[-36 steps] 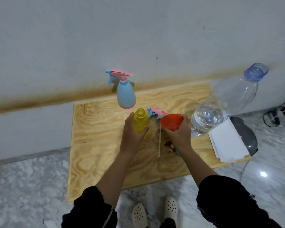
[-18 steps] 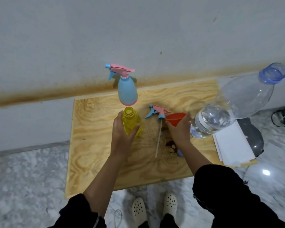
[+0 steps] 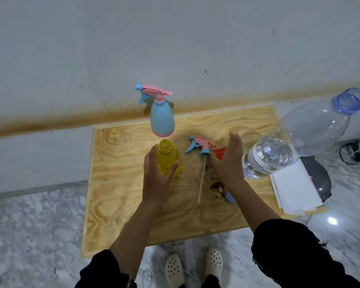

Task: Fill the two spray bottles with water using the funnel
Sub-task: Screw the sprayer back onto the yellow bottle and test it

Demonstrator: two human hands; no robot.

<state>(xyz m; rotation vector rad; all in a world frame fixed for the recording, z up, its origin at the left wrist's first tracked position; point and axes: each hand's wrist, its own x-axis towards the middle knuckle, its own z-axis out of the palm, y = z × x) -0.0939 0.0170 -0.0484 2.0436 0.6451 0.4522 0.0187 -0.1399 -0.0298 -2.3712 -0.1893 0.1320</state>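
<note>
Gripping the yellow bottle (image 3: 168,157) around its body, the left hand (image 3: 156,177) keeps it upright on the wooden table (image 3: 121,183), its open neck pointing up and its trigger removed. Just behind it, against the wall, stands the blue spray bottle (image 3: 162,119) with its trigger head fitted, so it is probably not yet opened for filling. To the right of the yellow bottle lies the loose trigger head (image 3: 202,146), its dip tube running toward the person. Next comes the right hand (image 3: 229,161), fingers extended and partly spread, covering the red funnel (image 3: 220,153); whether it grips the funnel cannot be told, since only a small part of the funnel shows. The funnel lies right of the open neck, so the right hand is nearer and would carry it leftward. At far right stands the water bottle (image 3: 295,142), uncapped and partly filled, beside papers (image 3: 295,188).
</note>
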